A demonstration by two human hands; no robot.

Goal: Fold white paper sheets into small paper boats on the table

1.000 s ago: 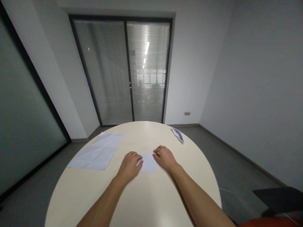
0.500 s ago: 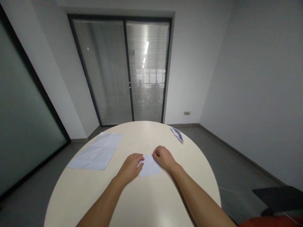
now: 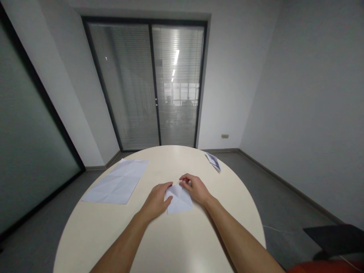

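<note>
A small folded white paper (image 3: pixel 179 200) lies on the round cream table (image 3: pixel 170 242) in front of me. My left hand (image 3: pixel 157 200) rests on its left edge, fingers curled onto the paper. My right hand (image 3: pixel 195 187) pinches the paper's far right corner and lifts that flap off the table. Both forearms reach in from the bottom of the view.
A large creased white sheet (image 3: pixel 118 182) lies flat at the table's left. A small folded paper piece (image 3: pixel 213 160) sits at the far right edge. Glass doors with blinds (image 3: pixel 150 87) stand behind the table. A dark chair edge (image 3: pixel 335 235) shows at lower right.
The paper has turned from a flat rectangle to one with its far corner raised. My right hand moved up and away with that corner; my left hand slid slightly right.
</note>
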